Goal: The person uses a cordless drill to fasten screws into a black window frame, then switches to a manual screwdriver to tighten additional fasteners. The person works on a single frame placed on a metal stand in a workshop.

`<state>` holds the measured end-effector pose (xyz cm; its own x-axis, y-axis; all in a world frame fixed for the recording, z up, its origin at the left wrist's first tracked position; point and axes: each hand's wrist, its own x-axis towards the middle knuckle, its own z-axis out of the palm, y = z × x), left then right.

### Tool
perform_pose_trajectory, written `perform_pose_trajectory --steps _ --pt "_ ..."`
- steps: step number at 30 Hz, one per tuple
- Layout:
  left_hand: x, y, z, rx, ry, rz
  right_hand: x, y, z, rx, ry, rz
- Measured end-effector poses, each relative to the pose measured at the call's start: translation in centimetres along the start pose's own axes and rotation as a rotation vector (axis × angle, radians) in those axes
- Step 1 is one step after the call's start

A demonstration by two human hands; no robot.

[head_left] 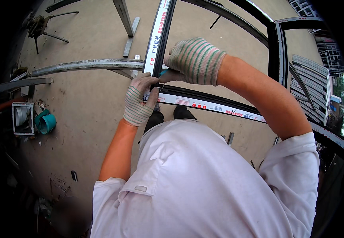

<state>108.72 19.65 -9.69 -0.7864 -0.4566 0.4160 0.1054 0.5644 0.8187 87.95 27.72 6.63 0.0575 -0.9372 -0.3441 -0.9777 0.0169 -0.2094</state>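
A black window frame [215, 101] with printed white film on its faces lies across metal supports in front of me. My left hand [138, 101], in a striped knit glove, is closed at its near left corner, with thumb and fingers against the profile. Just inside that corner is my right hand [195, 61], gloved alike, its fingers curled and closed. A small teal piece [163, 72] shows beside its fingertips. The rest of what the right hand holds is hidden by the fingers.
A long metal bar [88, 66] supports the frame from the left. Near the left edge stand a teal bucket [47, 123] and an open box [23, 119] with white rolls. A metal stand [37, 25] is at the far left. Stacked profiles [308, 87] lie at the right.
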Motion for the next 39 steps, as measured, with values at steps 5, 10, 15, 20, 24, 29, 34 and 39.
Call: perform_pose_trajectory --steps 5,10,15,20,24,29,34,39 --pt "-4.0 -1.7 -1.7 -0.356 0.359 -0.581 0.2 -1.1 -0.3 0.076 -0.039 0.146" --pt "-11.7 -8.4 -3.8 -0.27 0.395 -0.875 0.5 -1.7 -0.7 0.175 -0.073 0.309" --pt "-19.9 -11.1 -4.3 -0.233 0.306 -1.327 1.1 -1.9 -0.2 0.29 -0.114 0.473" --pt "-26.5 -11.7 -4.5 -0.18 0.166 -1.66 1.3 -2.3 -0.6 0.434 -0.163 0.599" --pt "-27.0 -12.0 -4.8 -0.166 0.088 -1.561 1.4 -1.9 0.5 0.492 -0.098 0.637" --pt "-16.3 -10.6 -4.5 -0.245 0.128 -1.022 1.3 -2.4 0.7 0.564 -0.06 0.71" --pt "-1.9 -3.8 -4.1 -0.176 0.061 -0.522 1.1 -2.7 0.7 0.634 -0.048 0.779" --pt "4.2 -0.5 -1.8 -0.065 -0.056 -0.061 1.1 -2.3 2.0 0.706 0.081 0.795"
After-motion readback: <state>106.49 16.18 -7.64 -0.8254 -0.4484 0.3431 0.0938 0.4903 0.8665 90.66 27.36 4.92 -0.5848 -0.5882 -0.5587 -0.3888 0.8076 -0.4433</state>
